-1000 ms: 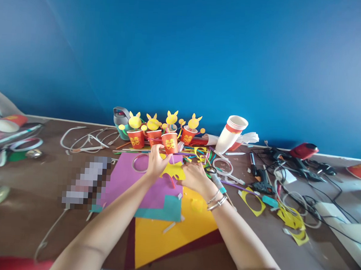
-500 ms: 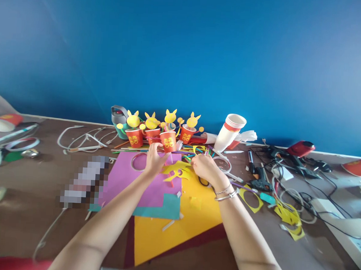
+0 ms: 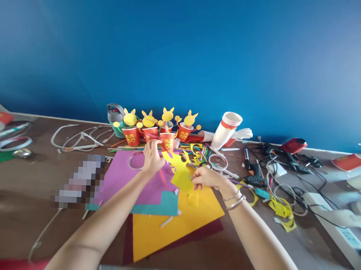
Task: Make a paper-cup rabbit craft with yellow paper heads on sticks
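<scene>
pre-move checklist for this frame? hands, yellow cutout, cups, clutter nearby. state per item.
1. Left hand placed by the nearest red cup: ok, fingers reach up beside it; contact cannot tell.
2. Right hand on the yellow cutout: ok, it pinches the cutout's right edge.
3. Cutout free of the sheets below: cannot tell, it lies over the purple sheet and yellow sheet.
4. Decorated cups upright: ok, the row stands near the wall.
5. Space to the right of the right hand: not ok, a glue gun, cables and paper scraps crowd it.
6. Red straw under the left hand: cannot tell whether held.
</scene>
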The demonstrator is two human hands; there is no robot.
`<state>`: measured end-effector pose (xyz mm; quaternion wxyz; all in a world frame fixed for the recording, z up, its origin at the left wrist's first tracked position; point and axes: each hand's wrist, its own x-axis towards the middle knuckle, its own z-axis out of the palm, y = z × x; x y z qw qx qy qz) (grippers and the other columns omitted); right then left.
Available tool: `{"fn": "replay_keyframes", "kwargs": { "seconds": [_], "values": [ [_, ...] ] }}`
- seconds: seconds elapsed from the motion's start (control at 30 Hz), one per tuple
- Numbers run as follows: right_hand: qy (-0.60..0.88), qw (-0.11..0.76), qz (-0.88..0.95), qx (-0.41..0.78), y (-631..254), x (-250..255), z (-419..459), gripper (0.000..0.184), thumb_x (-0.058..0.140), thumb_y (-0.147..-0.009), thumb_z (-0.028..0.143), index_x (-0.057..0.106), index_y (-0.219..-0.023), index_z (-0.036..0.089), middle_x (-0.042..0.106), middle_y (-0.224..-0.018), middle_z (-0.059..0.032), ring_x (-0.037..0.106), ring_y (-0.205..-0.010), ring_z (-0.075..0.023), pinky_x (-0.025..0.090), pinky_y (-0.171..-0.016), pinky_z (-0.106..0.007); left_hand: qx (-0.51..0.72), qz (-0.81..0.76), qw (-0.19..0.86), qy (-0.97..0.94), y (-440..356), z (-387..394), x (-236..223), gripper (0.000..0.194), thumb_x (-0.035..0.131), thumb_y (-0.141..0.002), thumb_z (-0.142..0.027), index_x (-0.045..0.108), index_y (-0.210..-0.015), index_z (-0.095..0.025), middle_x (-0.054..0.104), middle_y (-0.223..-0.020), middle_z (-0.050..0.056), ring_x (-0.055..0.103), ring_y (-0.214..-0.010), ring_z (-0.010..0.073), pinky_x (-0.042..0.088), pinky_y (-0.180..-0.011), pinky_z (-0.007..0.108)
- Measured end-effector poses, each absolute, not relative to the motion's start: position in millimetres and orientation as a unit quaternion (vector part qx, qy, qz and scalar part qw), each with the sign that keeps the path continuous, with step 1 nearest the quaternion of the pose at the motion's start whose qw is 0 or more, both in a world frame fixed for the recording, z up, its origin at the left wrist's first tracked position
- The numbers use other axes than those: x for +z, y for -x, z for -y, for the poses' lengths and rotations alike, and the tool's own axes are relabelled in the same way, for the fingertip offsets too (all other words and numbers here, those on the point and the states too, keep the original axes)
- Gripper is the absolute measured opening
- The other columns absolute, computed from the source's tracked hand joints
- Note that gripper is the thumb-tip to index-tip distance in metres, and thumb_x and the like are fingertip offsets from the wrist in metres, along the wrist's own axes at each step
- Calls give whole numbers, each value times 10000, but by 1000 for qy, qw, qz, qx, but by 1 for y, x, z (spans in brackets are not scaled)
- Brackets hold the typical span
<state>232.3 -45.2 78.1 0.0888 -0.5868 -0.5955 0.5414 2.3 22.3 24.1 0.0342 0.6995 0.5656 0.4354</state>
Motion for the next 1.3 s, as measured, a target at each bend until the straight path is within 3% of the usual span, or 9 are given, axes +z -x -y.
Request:
{"fn": "replay_keyframes", "kwargs": {
  "seconds": [0.17, 0.27, 0.43, 0.5, 0.6, 0.7, 0.93, 1.1, 1.3],
  "values": [
    [619, 89, 588, 513, -231, 69, 61, 158, 487, -696, 99, 631, -634, 123, 663, -515, -12, 560, -436, -83, 398, -483, -175, 492, -524, -28, -695, 1, -23, 39, 621, 419, -592, 68, 462, -1160, -180, 534, -1173, 124, 478, -1156, 290, 383, -1002, 470],
    [595, 56, 630, 496, -230, 69, 64, 226, 485, -736, 143, 613, -549, 130, 672, -531, -32, 584, -466, -94, 418, -511, -182, 500, -493, -40, -711, -7, -21, 51, 515, 423, -667, 59, 471, -1140, -139, 554, -1110, 135, 499, -1098, 288, 400, -964, 486],
    [649, 8, 675, 352, -217, 65, 69, 293, 485, -821, 257, 684, -630, 158, 694, -580, -48, 638, -556, -150, 441, -545, -221, 362, -354, 13, -862, -32, 22, 61, 178, 531, -784, -66, 590, -870, -211, 639, -819, 8, 608, -782, 184, 475, -738, 314],
    [684, 12, 684, 253, -211, 63, 70, 301, 484, -848, 313, 707, -706, 172, 722, -675, -69, 678, -686, -192, 461, -612, -252, 255, -328, 5, -910, -39, 48, 55, 145, 507, -825, -91, 600, -785, -194, 625, -765, 31, 602, -747, 197, 456, -697, 326],
    [696, 38, 695, 178, -203, 59, 69, 267, 510, -851, 353, 710, -892, 181, 741, -891, -93, 688, -866, -232, 467, -698, -284, 116, -333, -18, -935, -42, 81, 42, 129, 528, -872, -206, 645, -853, -155, 643, -832, 89, 606, -810, 243, 438, -718, 368],
    [702, 26, 693, 164, -197, 59, 66, 230, 541, -820, 320, 702, -918, 189, 737, -924, -94, 688, -887, -242, 465, -713, -289, 72, -333, -22, -940, -39, 96, 31, 202, 546, -883, -270, 659, -959, -121, 665, -931, 123, 607, -872, 261, 431, -757, 384],
    [712, 10, 684, 158, -196, 62, 60, 196, 532, -800, 296, 686, -846, 186, 736, -907, -96, 686, -885, -253, 452, -705, -291, 100, -333, -30, -937, -31, 96, 26, 231, 545, -888, -260, 645, -1053, -132, 676, -1061, 121, 603, -1031, 269, 432, -910, 395],
    [703, 31, 685, 189, -197, 58, 62, 177, 538, -793, 272, 669, -891, 206, 729, -962, -59, 674, -934, -219, 445, -729, -263, 121, -353, -14, -928, -28, 94, 24, 160, 524, -891, -219, 655, -959, -160, 686, -1024, 108, 625, -998, 259, 453, -919, 408],
    [693, 3, 703, 160, -194, 59, 68, 341, 619, -753, 348, 631, -1038, 162, 724, -979, -109, 685, -921, -261, 469, -725, -289, 143, -368, -21, -919, -26, 87, 20, 139, 524, -881, -188, 659, -905, -160, 685, -1033, 121, 639, -984, 259, 438, -962, 430]
  ]
}}
